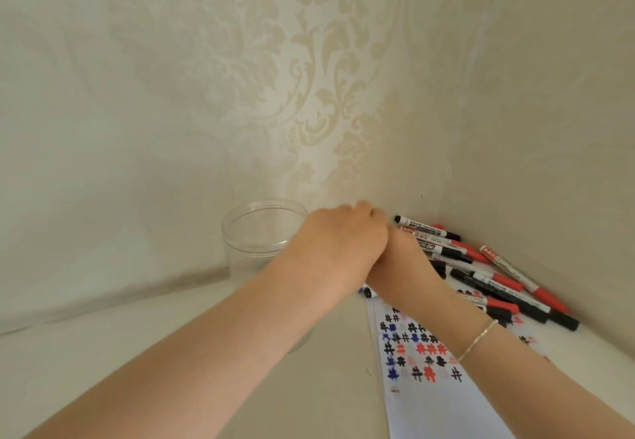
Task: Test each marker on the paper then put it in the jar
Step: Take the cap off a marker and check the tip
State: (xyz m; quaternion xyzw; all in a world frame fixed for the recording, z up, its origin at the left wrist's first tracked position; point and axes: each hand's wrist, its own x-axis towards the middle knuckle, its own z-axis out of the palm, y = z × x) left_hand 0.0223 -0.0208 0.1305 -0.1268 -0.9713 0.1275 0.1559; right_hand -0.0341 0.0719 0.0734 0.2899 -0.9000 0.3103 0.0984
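Two hands meet | left hand (343,236) covers right hand (402,260), grips unreadable | risk: forearm tips jar (256,243) beside left wrist

It looked like a home: cream damask wallpaper (309,60) covered both walls meeting behind a pale tabletop (103,335).

- Both forearms were bare, with no sleeve in view on either.
- The left hand (343,236) wore no ring, watch or band that showed.
- The right hand (403,267) was largely hidden behind the left.
- A thin gold chain bracelet (478,339) circled the right wrist, its fine links catching the light.
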